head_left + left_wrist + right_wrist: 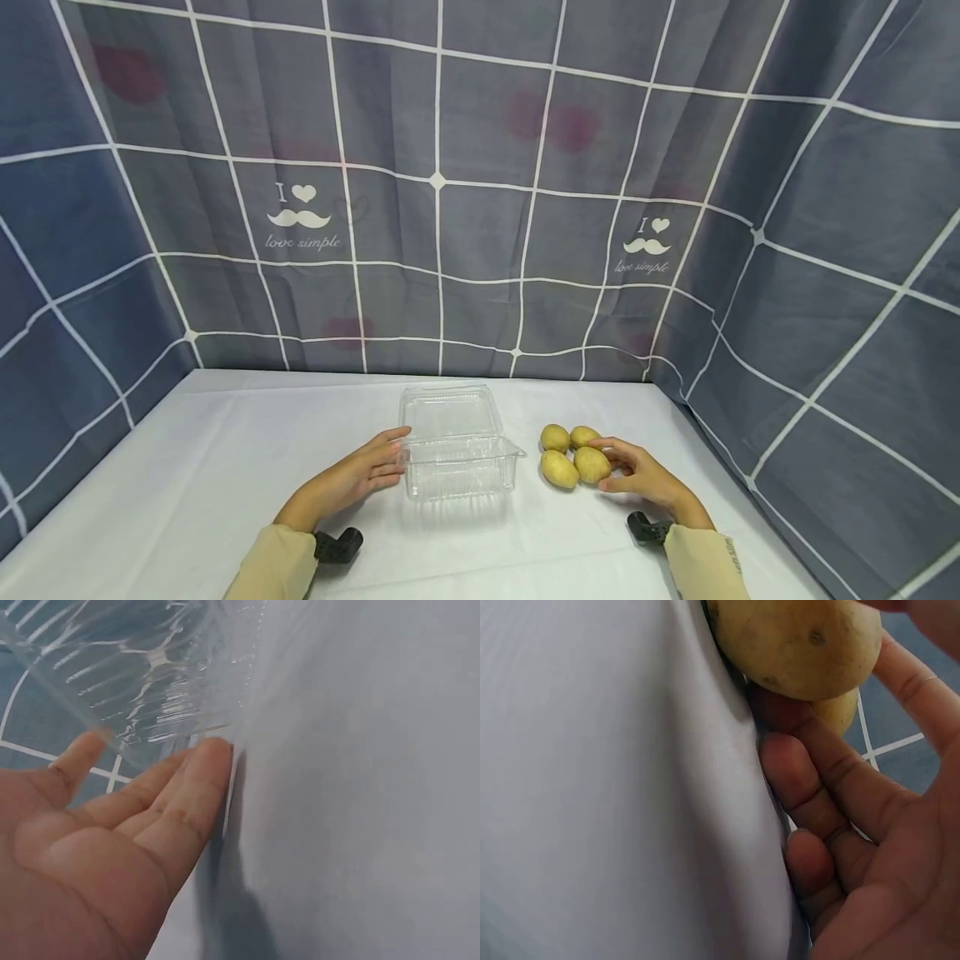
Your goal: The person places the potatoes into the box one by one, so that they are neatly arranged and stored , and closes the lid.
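A clear plastic clamshell container stands on the white table, its lid folded back. My left hand is at the container's left side with fingers extended. In the left wrist view, the fingertips lie against or very close to the clear plastic. To the right, several yellow potatoes sit in a cluster. My right hand has its thumb and fingers around the front right potato, which rests on the table. The right wrist view shows that potato between thumb and fingers.
Beside the held potato lie a front left potato and two back ones, a left potato and a right potato. A grey-blue curtain with white lines hangs behind and at both sides of the table.
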A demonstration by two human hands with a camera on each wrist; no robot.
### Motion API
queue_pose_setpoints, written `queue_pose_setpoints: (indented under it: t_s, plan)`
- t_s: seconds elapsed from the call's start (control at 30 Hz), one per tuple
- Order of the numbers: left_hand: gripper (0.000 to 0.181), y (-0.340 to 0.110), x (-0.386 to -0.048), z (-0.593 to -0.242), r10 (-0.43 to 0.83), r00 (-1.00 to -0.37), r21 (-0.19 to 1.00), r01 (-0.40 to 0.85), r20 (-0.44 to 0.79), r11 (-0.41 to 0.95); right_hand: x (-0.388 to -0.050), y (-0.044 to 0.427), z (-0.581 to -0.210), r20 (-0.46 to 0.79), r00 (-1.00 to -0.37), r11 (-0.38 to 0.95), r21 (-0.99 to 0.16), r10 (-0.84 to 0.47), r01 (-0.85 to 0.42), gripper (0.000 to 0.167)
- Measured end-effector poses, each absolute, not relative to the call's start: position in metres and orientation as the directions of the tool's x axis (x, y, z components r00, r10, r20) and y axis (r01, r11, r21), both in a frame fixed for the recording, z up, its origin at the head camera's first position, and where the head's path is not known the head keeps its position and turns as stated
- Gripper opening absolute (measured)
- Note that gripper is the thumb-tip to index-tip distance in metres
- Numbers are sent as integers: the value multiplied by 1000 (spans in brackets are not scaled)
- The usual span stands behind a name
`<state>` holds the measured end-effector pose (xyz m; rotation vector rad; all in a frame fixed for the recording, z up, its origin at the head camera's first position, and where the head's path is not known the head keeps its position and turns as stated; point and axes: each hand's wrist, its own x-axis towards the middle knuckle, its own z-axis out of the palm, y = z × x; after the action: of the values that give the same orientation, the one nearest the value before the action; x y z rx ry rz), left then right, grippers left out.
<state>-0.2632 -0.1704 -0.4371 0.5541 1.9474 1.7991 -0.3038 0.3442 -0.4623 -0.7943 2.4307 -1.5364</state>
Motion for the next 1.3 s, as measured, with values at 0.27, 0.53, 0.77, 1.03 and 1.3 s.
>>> queue_pose_setpoints:
  t_s: [0.27, 0.53, 0.77, 1.03, 1.3]
  plan:
    - [78, -166, -271, -444, 592, -804, 998, -11, -48, 67, -304, 341, -463, 139, -857, 346, -874, -496, -341, 64]
    - [81, -167, -270, -444, 566, -823, 996, -3, -50, 84, -307, 340, -462, 175, -852, 351, -856, -494, -379, 60]
    - [89, -165, -266, -440, 538, -843, 987, 67, -24, 148, -305, 342, -463, 167, -862, 351, -863, -479, -363, 58]
    - [91, -164, -271, -444, 534, -845, 987, 75, -12, 141, -304, 345, -463, 161, -862, 300, -893, -482, -334, 55]
    - [96, -164, -272, -447, 544, -839, 986, 101, 12, 135, -302, 345, -459, 172, -858, 290, -894, -484, -342, 53]
